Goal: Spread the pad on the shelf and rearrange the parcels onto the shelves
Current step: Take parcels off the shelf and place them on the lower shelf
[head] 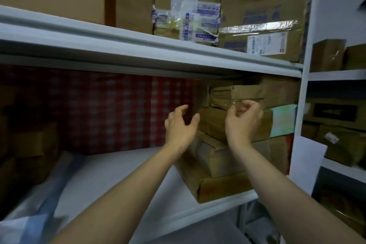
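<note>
**Q:** What is on the left of this head-camera view?

**A:** A white metal rack, seen close up. At nine o'clock a red checked cloth (118,109) hangs behind the middle shelf (198,218). At about seven o'clock a pale pad (111,176) lies flat on that shelf. Its left end is blurred and looks bluish.

**Q:** And the hands?

**A:** Two bare forearms reach up from six o'clock. The left hand (181,125) is near the centre, fingers apart and gently curved, holding nothing. It is just beside the left end of a stack of parcels (215,156). The right hand (244,121) is at three o'clock from the left hand. Its fingers are loosely curled in front of the taped edge of the top parcel (237,93). Nothing shows between them, and I cannot tell whether the fingertips touch it.

**Q:** Where are the parcels?

**A:** The stack is several brown parcels at the right end of the middle shelf, around four o'clock. The upper shelf (138,45) carries a taped parcel (186,14) standing at one o'clock. A flat box (263,29) sits just beside it on the right. Further right, at three o'clock, is a white post (303,89). Beyond it are neighbouring shelves (336,75) with more brown boxes.
</note>
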{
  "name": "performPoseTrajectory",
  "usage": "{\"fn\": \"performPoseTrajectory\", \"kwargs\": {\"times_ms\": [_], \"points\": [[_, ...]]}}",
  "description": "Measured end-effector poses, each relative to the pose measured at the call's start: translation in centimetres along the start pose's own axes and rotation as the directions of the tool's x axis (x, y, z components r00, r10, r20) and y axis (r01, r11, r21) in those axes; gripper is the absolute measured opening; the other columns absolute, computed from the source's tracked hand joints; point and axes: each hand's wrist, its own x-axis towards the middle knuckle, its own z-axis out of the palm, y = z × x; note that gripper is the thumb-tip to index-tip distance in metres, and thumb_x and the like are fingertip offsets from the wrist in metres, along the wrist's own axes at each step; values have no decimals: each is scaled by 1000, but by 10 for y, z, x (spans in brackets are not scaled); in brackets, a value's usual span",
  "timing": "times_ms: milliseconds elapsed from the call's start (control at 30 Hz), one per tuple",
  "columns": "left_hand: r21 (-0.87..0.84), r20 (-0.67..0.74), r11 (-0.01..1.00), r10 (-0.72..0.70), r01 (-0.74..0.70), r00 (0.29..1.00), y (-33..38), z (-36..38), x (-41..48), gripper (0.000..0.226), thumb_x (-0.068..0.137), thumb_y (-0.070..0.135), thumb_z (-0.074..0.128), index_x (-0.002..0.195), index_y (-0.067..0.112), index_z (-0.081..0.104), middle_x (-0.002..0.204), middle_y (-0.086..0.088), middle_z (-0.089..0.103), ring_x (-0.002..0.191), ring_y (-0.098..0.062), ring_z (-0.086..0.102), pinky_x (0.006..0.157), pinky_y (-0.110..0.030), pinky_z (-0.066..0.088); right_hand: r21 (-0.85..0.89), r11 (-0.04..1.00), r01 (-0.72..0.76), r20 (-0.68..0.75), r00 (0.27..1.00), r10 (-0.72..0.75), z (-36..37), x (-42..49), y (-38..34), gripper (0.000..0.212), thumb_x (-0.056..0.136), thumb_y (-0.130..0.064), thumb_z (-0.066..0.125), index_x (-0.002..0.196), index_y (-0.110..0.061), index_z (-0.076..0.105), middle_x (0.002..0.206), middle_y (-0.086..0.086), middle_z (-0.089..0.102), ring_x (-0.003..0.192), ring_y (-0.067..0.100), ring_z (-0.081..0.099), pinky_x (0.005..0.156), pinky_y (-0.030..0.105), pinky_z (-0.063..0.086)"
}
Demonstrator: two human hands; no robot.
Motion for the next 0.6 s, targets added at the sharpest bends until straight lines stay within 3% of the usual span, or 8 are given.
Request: {"fn": "performPoseTrajectory", "kwargs": {"times_ms": [200, 400, 600], "points": [[-100, 69, 990, -94, 100, 993, 12, 53, 29, 66, 94, 49, 55, 151, 31, 28, 156, -2, 25, 144, -24, 16, 116, -40, 23, -183, 976, 113, 43, 993, -107, -13, 46, 34, 49, 82, -33, 71, 122, -17, 47, 133, 9, 40, 127, 27, 36, 102, 37, 37], [-172, 82, 968, -172, 184, 982, 8, 71, 59, 78, 91, 51, 58, 155, 29, 17, 158, -5, 19, 146, -28, 15, 117, -43, 23, -280, 941, 191, 58, 982, -182, -2, 59, 42, 81, 74, -56, 71, 137, -20, 34, 149, 11, 26, 137, 31, 25, 109, 49, 28], [-278, 110, 924, -239, 261, 965, -4, 81, 106, 81, 92, 62, 47, 156, 25, 13, 161, -8, 20, 147, -31, 18, 119, -50, 22, -263, 956, 134, 149, 984, -97, -5, 77, 48, 93, 78, -67, 61, 149, -25, 18, 160, 8, 15, 146, 31, 13, 116, 56, 18]]}}
